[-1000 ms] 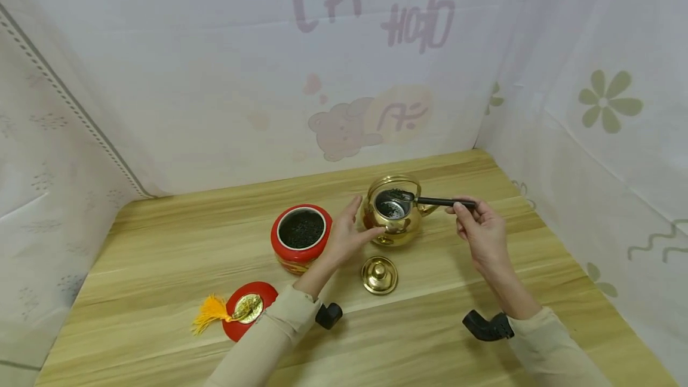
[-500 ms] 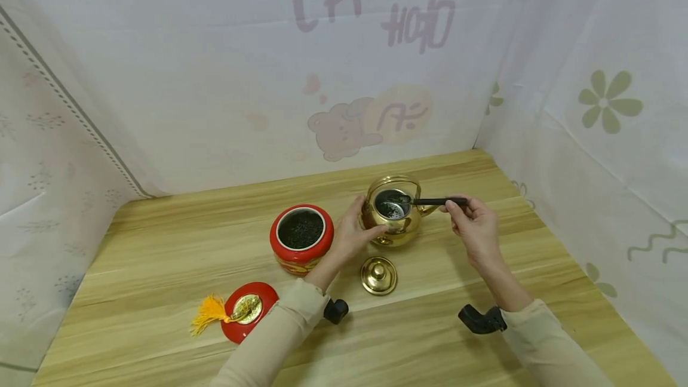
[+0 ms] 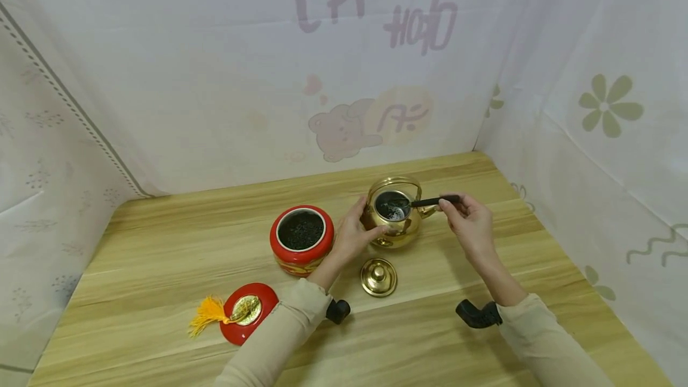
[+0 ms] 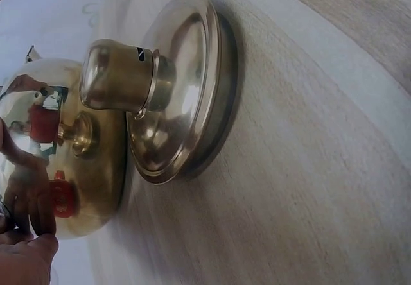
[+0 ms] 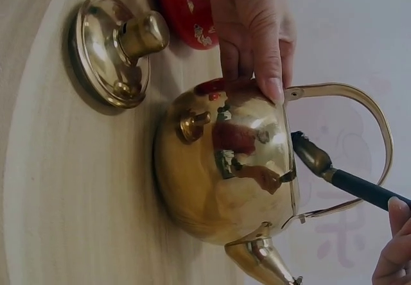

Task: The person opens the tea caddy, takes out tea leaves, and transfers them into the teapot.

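A gold teapot (image 3: 403, 235) stands upright and uncovered, its hoop handle raised. My left hand (image 3: 352, 237) holds the pot's left side, thumb at the front near the rim, as the right wrist view also shows. My right hand (image 3: 473, 229) pinches the black handle of a small metal spoon (image 5: 363, 187). The spoon's bowl is tipped in the pot's mouth, over a silvery strainer with dark tea leaves in it. Left of the pot, a red jar (image 3: 276, 248) is filled with dark tea leaves. The gold teapot lid (image 4: 170, 124) lies knob up in front of the pot.
A red jar lid (image 3: 232, 330) with an orange tassel (image 3: 208, 314) lies at the front left, partly behind my left sleeve. Black wrist mounts (image 3: 478, 314) hang under both wrists. Printed cloth walls (image 3: 215, 106) enclose the wooden table (image 3: 177, 267) at back and sides.
My right hand has moved slightly left, and the spoon's bowl has sunk lower into the teapot's mouth. The leaves heaped on the spoon no longer show as a heap. My left hand stays on the pot.
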Available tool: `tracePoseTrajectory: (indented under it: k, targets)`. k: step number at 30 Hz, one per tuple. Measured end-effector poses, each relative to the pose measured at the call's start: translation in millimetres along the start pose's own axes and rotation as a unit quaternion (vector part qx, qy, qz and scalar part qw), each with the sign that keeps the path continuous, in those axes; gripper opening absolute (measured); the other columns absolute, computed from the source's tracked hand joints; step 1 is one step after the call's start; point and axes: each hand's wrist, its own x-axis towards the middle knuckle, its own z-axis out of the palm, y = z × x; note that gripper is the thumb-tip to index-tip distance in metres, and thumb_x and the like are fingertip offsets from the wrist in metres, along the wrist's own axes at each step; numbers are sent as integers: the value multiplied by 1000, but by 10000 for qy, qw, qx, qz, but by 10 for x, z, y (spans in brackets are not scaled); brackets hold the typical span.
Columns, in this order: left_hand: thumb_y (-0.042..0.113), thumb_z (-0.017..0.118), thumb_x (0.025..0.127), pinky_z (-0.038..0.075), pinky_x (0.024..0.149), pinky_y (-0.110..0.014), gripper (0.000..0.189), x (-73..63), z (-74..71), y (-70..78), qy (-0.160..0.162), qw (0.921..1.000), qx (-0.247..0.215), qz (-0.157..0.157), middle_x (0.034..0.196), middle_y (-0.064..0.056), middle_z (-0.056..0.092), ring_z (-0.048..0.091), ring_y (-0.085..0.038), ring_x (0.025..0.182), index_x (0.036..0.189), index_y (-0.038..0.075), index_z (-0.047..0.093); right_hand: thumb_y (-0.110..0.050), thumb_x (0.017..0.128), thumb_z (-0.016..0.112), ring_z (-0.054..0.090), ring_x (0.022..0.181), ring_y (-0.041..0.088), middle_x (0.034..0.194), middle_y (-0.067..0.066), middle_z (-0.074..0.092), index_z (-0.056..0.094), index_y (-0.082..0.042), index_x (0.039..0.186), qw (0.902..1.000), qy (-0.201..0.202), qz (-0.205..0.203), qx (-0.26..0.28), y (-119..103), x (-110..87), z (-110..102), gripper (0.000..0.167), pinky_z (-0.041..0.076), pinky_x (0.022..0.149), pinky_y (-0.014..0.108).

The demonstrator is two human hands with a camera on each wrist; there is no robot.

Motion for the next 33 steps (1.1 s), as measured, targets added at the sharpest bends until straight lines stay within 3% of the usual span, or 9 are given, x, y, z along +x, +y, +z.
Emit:
tracePoseTrajectory:
  k: [4, 11, 13, 16, 20, 24, 27, 33]
  targets:
    - [26, 76, 79, 27, 114, -38, 83, 1, 3, -6, 0, 10000, -22, -9, 150, -18, 31, 30, -28, 138, 145, -1, 32, -17, 91, 63, 44, 52, 2, 76, -9, 67, 64, 4, 107, 9981, -26, -262, -560, -33, 53, 38, 27, 34, 41, 16]
    - [27, 77, 79, 26, 114, -37, 83, -2, 11, 5, 21, 9999, 6, -110, 150, -16, 33, 31, -26, 138, 145, 1, 33, -14, 88, 67, 50, 56, -1, 78, 19, 66, 69, 4, 99, 9905, 68, -703, -1182, -79, 115, 109, 21, 41, 45, 13]
    - [26, 76, 79, 26, 114, -37, 83, -7, 10, 7, 26, 9999, -5, -125, 150, -15, 33, 31, -26, 138, 145, 0, 33, -12, 87, 67, 50, 55, -1, 76, 17, 65, 69, 5, 99, 9905, 95, -712, -1175, -101, 108, 118, 20, 40, 45, 12]
    - [26, 76, 79, 27, 114, -38, 83, -11, 7, 3, 30, 9999, -28, -113, 150, -16, 32, 31, -27, 138, 145, 0, 33, -8, 88, 66, 49, 54, 1, 71, -1, 65, 67, 7, 99, 9930, 101, -588, -1021, -176, 65, 113, 19, 40, 45, 12]
    - [27, 77, 79, 27, 114, -37, 83, -9, 5, -2, 10, 9999, -23, -118, 150, -15, 32, 31, -26, 138, 145, 1, 33, -5, 90, 61, 44, 51, 3, 69, -16, 63, 62, 11, 102, 9984, 169, -314, -436, -273, -43, 46, 20, 35, 42, 13]
    - [29, 76, 79, 27, 114, -37, 83, -8, 5, -2, -19, 9999, -5, -120, 150, -13, 33, 31, -25, 138, 145, 2, 33, -8, 91, 61, 42, 49, 4, 70, -7, 66, 62, 7, 100, 9967, 623, -204, 485, -152, -102, -111, 17, 32, 41, 14]
    - [29, 76, 79, 27, 114, -37, 83, -6, 8, -9, -21, 9999, -17, -111, 150, -14, 33, 31, -25, 138, 145, 1, 33, -7, 90, 62, 45, 48, 7, 70, 1, 66, 62, 4, 95, 9868, 1107, -335, 1130, -28, -120, -259, 12, 35, 41, 14]
    - [30, 77, 79, 28, 113, -38, 83, -6, 13, -15, 3, 9999, -29, -142, 149, -14, 35, 32, -26, 138, 144, 1, 34, 1, 88, 61, 51, 48, 10, 68, 7, 66, 60, 5, 91, 9579, 1773, -937, 2053, 153, -133, -531, 5, 41, 39, 14]
